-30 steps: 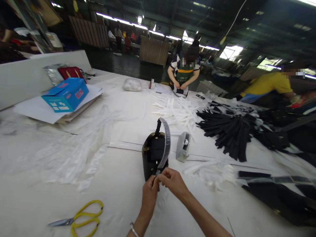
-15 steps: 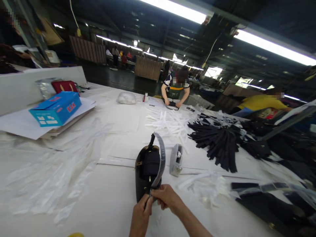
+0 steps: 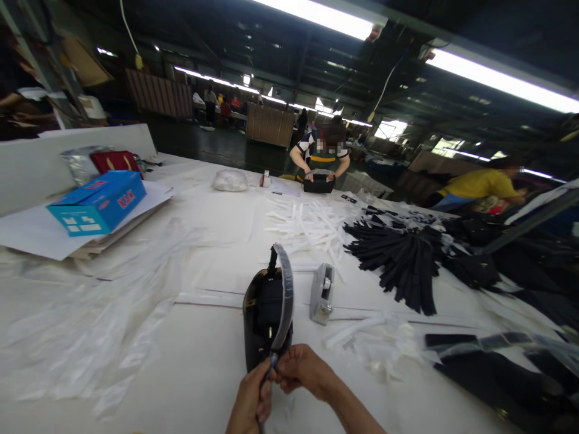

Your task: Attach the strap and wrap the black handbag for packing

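The glossy black handbag with gold-toned metal fittings (image 3: 253, 328) stands on the white-covered worktable (image 3: 203, 367), directly ahead of the worker. Its curved carrying handle, wrapped in greyish clear film (image 3: 287, 289), arches above it. The left hand (image 3: 250, 395) is closed on the handle's near end; the right hand (image 3: 304, 369) is narrowed to a pinch at that same end, though from here I cannot tell whether it grips film or strap. A grey tape dispenser (image 3: 322, 296) sits just right of the handbag.

Markings: the blue cardboard box (image 3: 94, 205) at far left reads "KAK" in red on its side; smaller print on its end panel is illegible. Across the worktable, a co-worker in a dark green apron (image 3: 322, 161) handles a black item (image 3: 318, 185).
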Action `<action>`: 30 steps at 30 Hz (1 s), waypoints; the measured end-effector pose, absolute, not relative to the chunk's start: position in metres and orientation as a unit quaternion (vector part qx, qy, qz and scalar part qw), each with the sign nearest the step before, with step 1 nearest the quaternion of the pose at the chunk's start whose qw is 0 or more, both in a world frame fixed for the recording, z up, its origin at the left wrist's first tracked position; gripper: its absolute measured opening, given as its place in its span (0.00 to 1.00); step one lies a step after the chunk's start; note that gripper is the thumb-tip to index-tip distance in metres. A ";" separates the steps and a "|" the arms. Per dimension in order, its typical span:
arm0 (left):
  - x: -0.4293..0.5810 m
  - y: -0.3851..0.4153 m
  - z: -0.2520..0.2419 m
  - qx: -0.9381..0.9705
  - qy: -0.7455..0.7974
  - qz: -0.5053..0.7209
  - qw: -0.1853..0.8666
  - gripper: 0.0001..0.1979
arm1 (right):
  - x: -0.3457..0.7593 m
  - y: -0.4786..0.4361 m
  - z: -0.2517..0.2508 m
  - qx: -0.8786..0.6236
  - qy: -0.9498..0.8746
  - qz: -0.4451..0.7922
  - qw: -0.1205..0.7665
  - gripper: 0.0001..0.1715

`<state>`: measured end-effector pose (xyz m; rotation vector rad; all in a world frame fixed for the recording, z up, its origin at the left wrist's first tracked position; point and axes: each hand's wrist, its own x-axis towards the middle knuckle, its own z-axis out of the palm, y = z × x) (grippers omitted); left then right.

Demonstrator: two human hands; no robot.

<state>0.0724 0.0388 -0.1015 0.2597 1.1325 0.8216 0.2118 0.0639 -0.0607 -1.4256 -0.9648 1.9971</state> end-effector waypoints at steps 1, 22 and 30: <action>0.072 0.039 -0.100 0.107 0.519 0.370 0.763 0.29 | 0.208 0.063 -0.063 -0.536 -0.357 0.718 0.261 0.16; 0.083 0.028 -0.094 0.140 0.577 0.432 0.679 0.31 | 0.193 0.044 -0.062 -0.635 -0.336 0.627 0.301 0.15; 0.088 0.023 -0.073 0.141 0.564 0.449 0.679 0.30 | 0.188 0.025 -0.059 -0.543 -0.146 0.718 0.410 0.20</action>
